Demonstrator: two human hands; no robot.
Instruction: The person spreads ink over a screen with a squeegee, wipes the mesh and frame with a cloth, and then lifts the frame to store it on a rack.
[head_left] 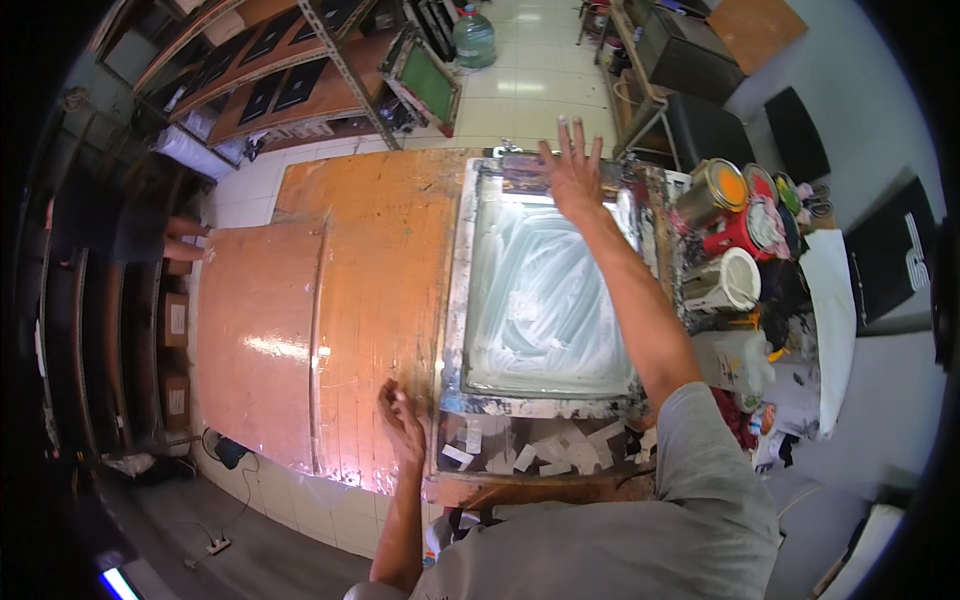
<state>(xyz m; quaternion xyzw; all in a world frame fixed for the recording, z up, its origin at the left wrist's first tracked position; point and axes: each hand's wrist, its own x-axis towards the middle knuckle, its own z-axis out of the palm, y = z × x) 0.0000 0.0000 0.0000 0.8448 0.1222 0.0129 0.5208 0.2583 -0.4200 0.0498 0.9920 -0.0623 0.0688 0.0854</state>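
A screen printing frame [455, 345] lies flat before me on the table's right part, its mesh [535, 290] smeared with pale whitish streaks. At its far edge my right hand [576, 178] reaches out with fingers spread, over or on the dark wooden bar [525, 173] there; whether it presses down I cannot tell. My left hand [402, 425] hangs above the orange-brown tabletop [380, 270], left of the frame, its fingers loosely bent and apart, with nothing visible in it. Scraps of white tape [570, 448] stick to the surface along the frame's near side.
Paint cans [712, 192], a white bucket [735, 278] and a translucent plastic jug [735, 360] crowd the right side. Shelves with dark panels [270, 95] stand at far left. Another person [120, 215] is at the left edge. A water bottle [474, 40] stands on the floor beyond.
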